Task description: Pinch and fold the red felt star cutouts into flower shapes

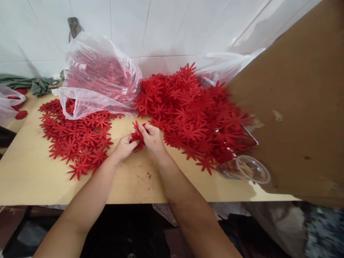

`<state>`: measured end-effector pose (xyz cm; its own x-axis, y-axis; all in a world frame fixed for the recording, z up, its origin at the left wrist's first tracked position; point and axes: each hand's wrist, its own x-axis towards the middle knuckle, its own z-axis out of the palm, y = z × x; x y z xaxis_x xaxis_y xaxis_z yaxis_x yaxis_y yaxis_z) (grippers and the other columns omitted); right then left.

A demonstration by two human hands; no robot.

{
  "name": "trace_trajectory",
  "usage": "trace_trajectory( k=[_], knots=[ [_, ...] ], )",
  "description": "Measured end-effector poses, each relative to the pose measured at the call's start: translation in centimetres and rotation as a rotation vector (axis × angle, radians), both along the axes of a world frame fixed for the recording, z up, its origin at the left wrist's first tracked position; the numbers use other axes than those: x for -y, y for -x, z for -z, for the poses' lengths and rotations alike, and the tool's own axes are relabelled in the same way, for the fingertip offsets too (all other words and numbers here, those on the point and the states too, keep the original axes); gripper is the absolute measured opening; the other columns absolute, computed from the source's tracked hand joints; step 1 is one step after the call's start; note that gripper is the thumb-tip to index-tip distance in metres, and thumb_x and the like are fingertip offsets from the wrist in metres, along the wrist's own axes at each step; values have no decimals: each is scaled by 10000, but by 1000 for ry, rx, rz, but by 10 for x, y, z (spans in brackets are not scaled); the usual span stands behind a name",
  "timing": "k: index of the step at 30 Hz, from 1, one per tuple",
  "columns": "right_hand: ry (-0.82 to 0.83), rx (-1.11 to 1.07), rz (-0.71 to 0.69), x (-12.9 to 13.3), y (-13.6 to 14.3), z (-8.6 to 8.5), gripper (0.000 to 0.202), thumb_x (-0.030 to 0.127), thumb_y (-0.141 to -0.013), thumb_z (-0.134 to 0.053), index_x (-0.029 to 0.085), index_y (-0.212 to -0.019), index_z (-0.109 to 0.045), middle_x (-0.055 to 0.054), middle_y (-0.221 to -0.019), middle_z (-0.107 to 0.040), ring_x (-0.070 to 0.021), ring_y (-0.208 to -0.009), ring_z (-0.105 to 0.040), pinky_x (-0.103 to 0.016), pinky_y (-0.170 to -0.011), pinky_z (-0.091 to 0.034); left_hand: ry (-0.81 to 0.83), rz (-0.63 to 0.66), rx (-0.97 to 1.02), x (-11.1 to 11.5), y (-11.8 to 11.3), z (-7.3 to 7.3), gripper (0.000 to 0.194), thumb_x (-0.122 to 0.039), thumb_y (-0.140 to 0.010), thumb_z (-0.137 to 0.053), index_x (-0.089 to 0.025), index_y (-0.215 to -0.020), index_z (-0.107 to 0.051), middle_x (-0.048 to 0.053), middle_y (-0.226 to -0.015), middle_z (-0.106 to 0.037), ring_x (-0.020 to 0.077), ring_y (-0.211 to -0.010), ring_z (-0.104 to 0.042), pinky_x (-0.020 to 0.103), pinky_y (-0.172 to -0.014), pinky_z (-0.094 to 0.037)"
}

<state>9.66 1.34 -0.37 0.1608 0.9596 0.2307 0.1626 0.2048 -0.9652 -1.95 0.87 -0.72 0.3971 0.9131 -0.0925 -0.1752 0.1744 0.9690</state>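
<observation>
Between my two hands is a red flower-shaped cutout point(138, 135), folded or stacked; whether it is one piece or several I cannot tell. My left hand point(125, 147) pinches its lower left side. With thumb and fingers closed, my right hand point(152, 137) grips its upper right side. A spread of red petalled cutouts point(80, 138) lies on the table left of my left hand. To the right of my right hand rises a taller heap of similar red cutouts point(188, 111).
A clear plastic bag point(99, 79) full of red pieces stands at the back left. A clear plastic cup point(242, 168) lies on its side at the right, by a large brown board point(292, 107). Red crumbs dot the tabletop point(134, 190). White tiled wall point(166, 25) closes off the back.
</observation>
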Motion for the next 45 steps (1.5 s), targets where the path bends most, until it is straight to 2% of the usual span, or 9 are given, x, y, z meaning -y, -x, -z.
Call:
trace_trajectory(
  k=[5, 8, 14, 20, 26, 32, 37, 40, 45],
  knots=[
    [-43, -262, 131, -3, -4, -1, 270, 421, -655, -629, 189, -741, -520, 33, -648, -536, -85, -582, -495, -239, -588, -415, 141, -167, -4, -3, 2, -5, 102, -127, -671, -555, -123, -768, -586, -10, -664, -604, 83, -591, -522, 238, -651, -433],
    [38, -362, 140, -4, -9, -2, 301, 453, -652, -629, 188, -661, -485, 55, -558, -496, -62, -505, -455, -213, -527, -390, 195, -208, 2, -2, 2, -7, 136, -140, -703, -548, -125, -835, -580, 6, -708, -624, 90, -574, -543, 243, -605, -443],
    [18, -287, 41, 3, -1, -7, 423, 561, -675, -574, 183, -541, -440, 74, -453, -397, -42, -430, -340, -202, -445, -294, 226, -234, 89, -2, 5, -10, 137, -185, -708, -583, -137, -833, -556, 2, -698, -618, 95, -546, -550, 234, -524, -450],
    [219, -456, -177, 18, -2, -10, 442, 499, -476, -749, 189, -722, -552, 46, -600, -567, -63, -497, -472, -218, -503, -386, 227, -263, 200, -5, 6, -7, 174, -220, -672, -618, -141, -819, -570, 5, -706, -639, 110, -586, -579, 243, -551, -468],
    [160, -279, -99, 30, -4, -14, 452, 590, -611, -623, 182, -523, -450, 75, -408, -377, -41, -387, -316, -209, -406, -246, 240, -199, 132, -7, 2, -6, 141, -103, -649, -604, -131, -777, -552, 16, -707, -642, 105, -584, -583, 262, -618, -474],
    [114, -304, -20, 30, 5, -10, 407, 564, -615, -633, 179, -603, -500, 71, -489, -411, -42, -444, -342, -199, -439, -292, 222, -263, 175, -6, 2, -5, 190, -60, -635, -545, -151, -802, -561, -25, -707, -601, 70, -583, -534, 209, -605, -430],
    [144, -353, -116, 29, 7, -8, 387, 513, -567, -696, 176, -663, -532, 54, -555, -494, -44, -471, -402, -198, -462, -338, 143, -217, 244, -3, 4, -4, 216, -194, -627, -648, -166, -815, -547, -49, -708, -559, 48, -571, -494, 177, -544, -376],
    [123, -304, -14, 28, 7, -6, 389, 546, -665, -596, 176, -585, -506, 63, -478, -411, -47, -435, -347, -204, -432, -297, 111, -162, 235, -1, 4, -6, 290, -286, -593, -714, -159, -787, -540, -57, -662, -527, 37, -559, -475, 173, -541, -359],
    [75, -289, 90, 24, 5, -1, 346, 517, -697, -570, 179, -644, -521, 51, -549, -476, -59, -490, -398, -206, -479, -338, 98, -113, 173, 1, 3, -8, 329, -363, -582, -721, -143, -750, -543, -62, -582, -497, 31, -494, -421, 187, -511, -326]
  ],
)
